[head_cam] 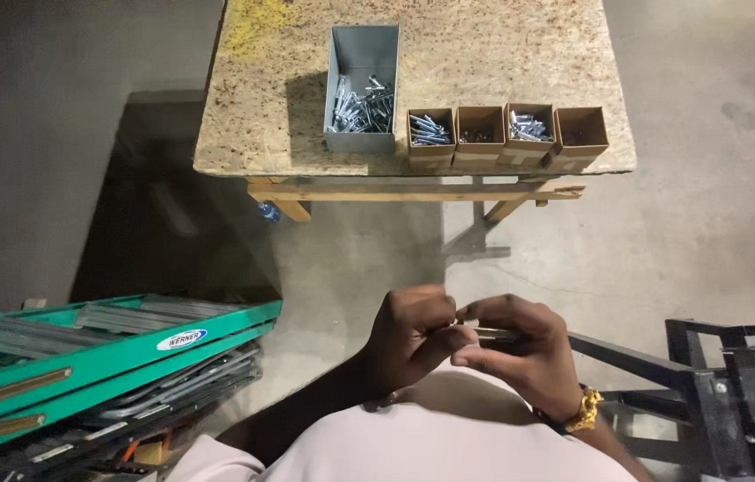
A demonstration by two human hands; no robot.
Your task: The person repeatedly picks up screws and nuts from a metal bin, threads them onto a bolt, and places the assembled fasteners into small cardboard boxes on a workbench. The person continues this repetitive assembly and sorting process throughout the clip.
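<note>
1. Hardware is handled close to the body: a slim metal fastener (492, 334), apparently a bolt or screw, is pinched between both hands, held level at chest height, well short of the workbench (485, 54) and over bare concrete floor (351, 250).

2. Left hand (409, 335) is curled tight, thumb and fingertips pressed onto the near end of the fastener, as though it were being steadied or turned; whether a nut sits on it cannot be told.

3. Right hand (520, 353), a gold-coloured watch (584, 411) at its wrist, is closed over the other end, fingers bent down and pinching the shaft from above.

4. On the workbench, a grey metal bin (362, 54) is set near the front edge, a loose heap of zinc-plated bolts lying in its near half, within easy reach.

5. Just right of the bin, four small cardboard boxes (507, 134) are lined up touching along the bench's front edge; silvery fasteners show in the first and third, and the second and fourth look dark and nearly bare, which suggests separate kinds are kept apart.

6. Left of the workbench and nearer the person, a green ladder (110, 348) is laid flat; right of it, a black steel frame (734, 384) stands.
</note>
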